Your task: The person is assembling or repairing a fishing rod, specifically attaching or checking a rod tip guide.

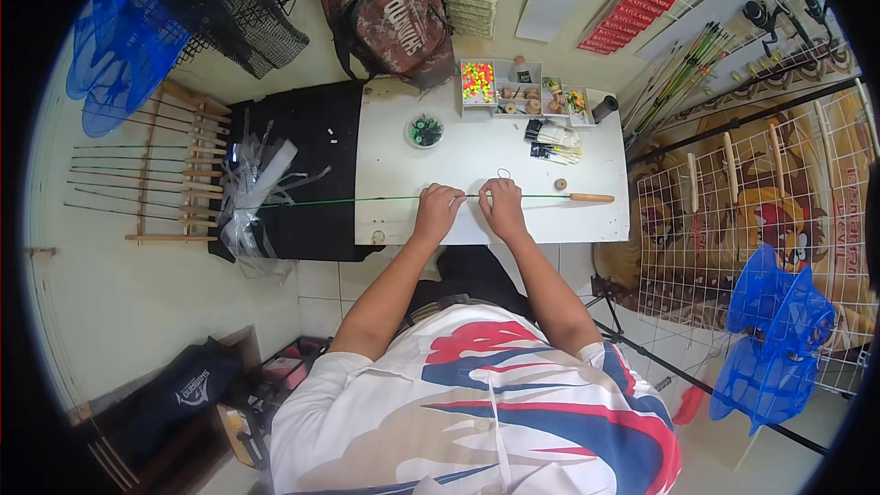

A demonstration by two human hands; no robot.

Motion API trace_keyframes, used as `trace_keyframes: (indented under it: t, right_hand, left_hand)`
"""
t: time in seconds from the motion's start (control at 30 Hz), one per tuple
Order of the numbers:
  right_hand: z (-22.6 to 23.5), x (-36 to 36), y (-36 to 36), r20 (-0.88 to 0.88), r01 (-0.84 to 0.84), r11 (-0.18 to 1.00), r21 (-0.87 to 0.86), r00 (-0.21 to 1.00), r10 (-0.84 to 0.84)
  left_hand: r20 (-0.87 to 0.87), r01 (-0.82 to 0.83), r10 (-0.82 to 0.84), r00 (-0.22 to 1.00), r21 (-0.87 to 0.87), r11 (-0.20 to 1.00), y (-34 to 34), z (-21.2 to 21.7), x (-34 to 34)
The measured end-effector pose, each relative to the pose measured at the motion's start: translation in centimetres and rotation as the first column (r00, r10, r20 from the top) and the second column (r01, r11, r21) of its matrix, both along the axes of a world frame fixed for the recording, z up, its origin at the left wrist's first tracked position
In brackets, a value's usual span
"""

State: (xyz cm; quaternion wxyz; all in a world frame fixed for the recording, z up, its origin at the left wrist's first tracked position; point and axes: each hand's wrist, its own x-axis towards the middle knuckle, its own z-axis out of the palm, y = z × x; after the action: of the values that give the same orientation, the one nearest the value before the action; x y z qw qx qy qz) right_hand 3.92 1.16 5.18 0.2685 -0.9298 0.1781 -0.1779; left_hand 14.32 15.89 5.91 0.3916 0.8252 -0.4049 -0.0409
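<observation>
From my seat I count two hands, the left hand [438, 204] and the right hand [502, 204], on one green rod [367, 199] with one wooden handle [591, 197], lying across one white bench [486, 165]. On that bench I make out one round dish [424, 130], one divided tray of small parts [522, 92], one dark cylinder [604, 108] and one small wooden ring [560, 184]. Around it I see one camouflage backpack [390, 5], two blue nets [115, 41] [775, 339], one wooden rack [179, 165] and one black bag [188, 390].
</observation>
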Motion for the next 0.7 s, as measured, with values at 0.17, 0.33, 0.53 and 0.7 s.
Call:
trace_keyframes:
  t: [0.17, 0.33, 0.53, 0.7]
  right_hand:
    - [-0.22, 0.29, 0.12, 0.056, -0.018, 1.0, -0.021, 0.998, 0.019]
    - [-0.11, 0.47, 0.12, 0.094, -0.022, 0.999, -0.045, 0.995, 0.026]
    - [-0.3, 0.29, 0.24, 0.053, -0.033, 0.997, -0.074, 0.998, 0.037]
    - [-0.82, 0.35, 0.04, 0.068, -0.06, 0.995, -0.084, 0.996, 0.066]
  left_hand:
    - [0.012, 0.001, -0.001, 1.0, -0.009, 1.0, 0.08, 0.16, -0.04]
    - [0.012, -0.005, 0.006, 1.0, -0.03, 1.0, 0.21, 0.19, 0.0]
    - [-0.022, -0.024, 0.024, 0.999, -0.008, 1.0, 0.36, -0.11, -0.48]
    - [0.003, -0.019, 0.019, 1.0, -0.014, 1.0, 0.28, -0.44, -0.28]
